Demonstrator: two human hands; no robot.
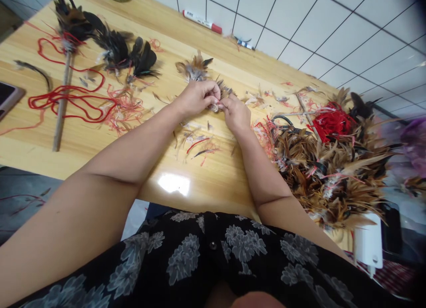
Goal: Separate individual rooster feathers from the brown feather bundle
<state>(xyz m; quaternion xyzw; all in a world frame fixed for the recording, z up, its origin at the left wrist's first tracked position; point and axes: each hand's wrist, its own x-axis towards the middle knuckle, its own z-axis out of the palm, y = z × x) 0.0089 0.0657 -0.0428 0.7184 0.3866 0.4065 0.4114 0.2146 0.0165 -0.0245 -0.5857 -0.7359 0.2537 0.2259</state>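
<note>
My left hand [197,97] and my right hand [235,114] meet over the wooden table [213,183], both closed in a pinch on a small bunch of brown feathers [222,94] held between them. The feather tips stick out beyond my fingers, toward the far side. Loose feather bits and red thread scraps [196,144] lie just below my hands.
A big heap of brown feathers [333,170] with a red thread bundle [331,124] lies at the right. Black feathers [116,48], a feathered stick [63,90] and red cord [66,99] lie at the left. A red marker [202,21] rests at the far edge. A phone [8,98] sits far left.
</note>
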